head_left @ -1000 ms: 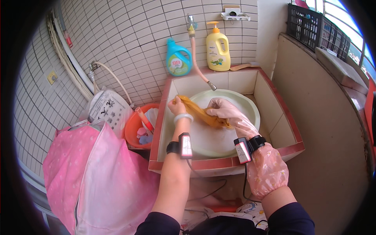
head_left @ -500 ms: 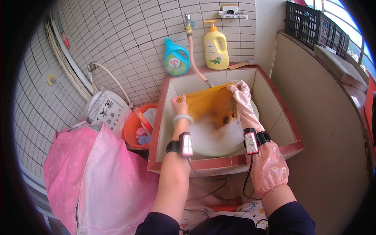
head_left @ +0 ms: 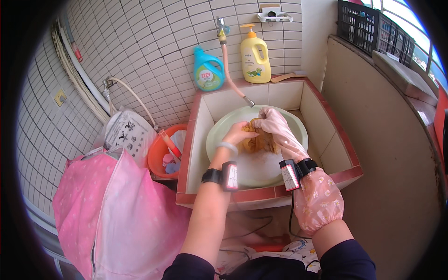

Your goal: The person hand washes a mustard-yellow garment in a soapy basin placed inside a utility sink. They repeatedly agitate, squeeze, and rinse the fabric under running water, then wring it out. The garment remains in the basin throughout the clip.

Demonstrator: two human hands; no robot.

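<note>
A wet mustard-yellow cloth (head_left: 254,144) is bunched up over a pale green basin (head_left: 215,125). My bare left hand (head_left: 241,133), with a white bangle at the wrist, closes on the cloth's left side. On the right, my right hand (head_left: 272,122) wears a pale pink glove with a flowered cuff and grips the bunched cloth near the top. Both hands are close together, and the gloved fingers are partly hidden. Below them, white suds (head_left: 256,169) cover the water in the basin.
The basin stands in a tiled sink (head_left: 336,175) with a red rim. Behind are a hose (head_left: 227,65), a turquoise detergent bottle (head_left: 208,70) and a yellow pump bottle (head_left: 255,58). An orange bucket (head_left: 155,154) and pink fabric cover (head_left: 135,210) stand left; a wall (head_left: 373,140) rises right.
The cloth was stretched out between my hands; now it is gathered into a bunch. My left hand has moved right and slightly down, while my right hand has come a little left and lower.
</note>
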